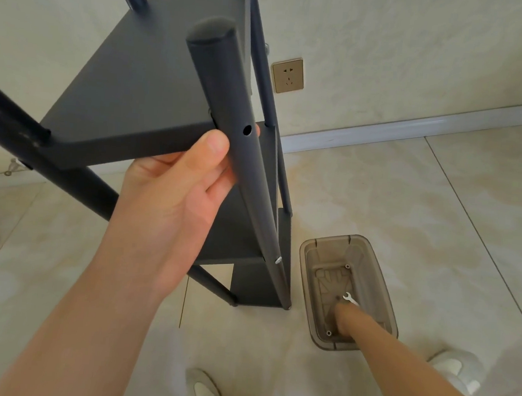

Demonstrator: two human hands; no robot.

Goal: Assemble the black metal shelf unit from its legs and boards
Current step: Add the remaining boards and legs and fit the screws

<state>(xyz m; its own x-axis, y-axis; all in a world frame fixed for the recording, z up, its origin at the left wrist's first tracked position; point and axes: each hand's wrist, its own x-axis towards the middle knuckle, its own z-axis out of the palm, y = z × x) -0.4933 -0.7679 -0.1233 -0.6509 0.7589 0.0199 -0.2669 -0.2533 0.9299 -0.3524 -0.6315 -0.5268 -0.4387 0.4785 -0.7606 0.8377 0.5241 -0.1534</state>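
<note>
Two hands were in view. The left hand [186, 176], nearest the camera, held the front leg [226, 101] of the shelf unit [235, 236] at the level of the top board [131, 78]. The thumb lay across the face of the tube and the fingers curled round behind it, clamped on the leg. An open bolt hole [247, 130] faced outward just beside the thumb tip, in line with the board's front edge.

Lower down, two light shoes [204, 390] stood on the tiled floor [439, 212]. The right hand [345, 320] reached into a translucent brown bin [309, 248] on the floor just beside the unit's foot. Its fingertips were at a small silver wrench [350, 299] on the bin's bottom. Whether they were apart or closed on the tool could not be told.

A silver bolt head [278, 259] showed on the leg at a lower board. Beyond the unit, a wall socket [287, 75] sat above the white skirting.
</note>
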